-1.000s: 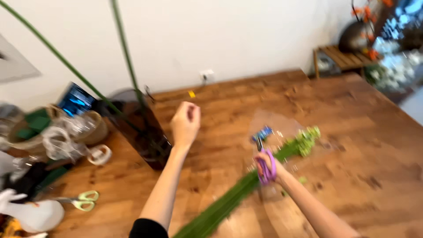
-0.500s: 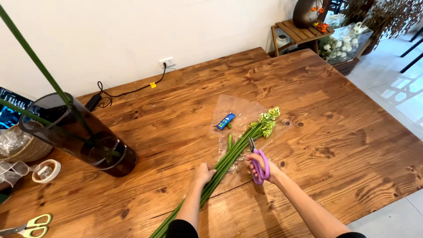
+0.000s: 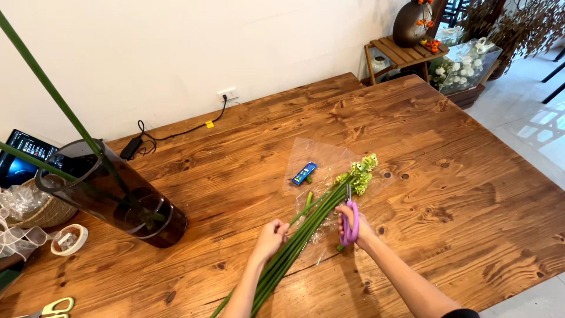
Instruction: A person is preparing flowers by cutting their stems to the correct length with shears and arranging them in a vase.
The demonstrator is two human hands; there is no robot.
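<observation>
A bundle of long green flower stems (image 3: pixel 306 227) with pale green buds (image 3: pixel 360 171) lies diagonally on the wooden table (image 3: pixel 447 176), over a clear plastic sheet (image 3: pixel 321 156). My left hand (image 3: pixel 269 238) rests on the stems near their middle. My right hand (image 3: pixel 353 222) grips purple-handled scissors (image 3: pixel 349 219), blades pointing up toward the buds beside the stems. A small blue packet (image 3: pixel 305 173) lies on the plastic just left of the buds.
A tall dark glass vase (image 3: pixel 112 197) with long green stems stands at left. Near it are a wicker basket (image 3: pixel 41 209), a tape roll (image 3: pixel 69 239) and green-handled scissors (image 3: pixel 53 307). A wooden stool (image 3: pixel 403 52) with a vase and flowers stands behind.
The view steadied and closed in on the table. My left hand came down from mid-air onto the stems; my right hand with the scissors stays at the bundle.
</observation>
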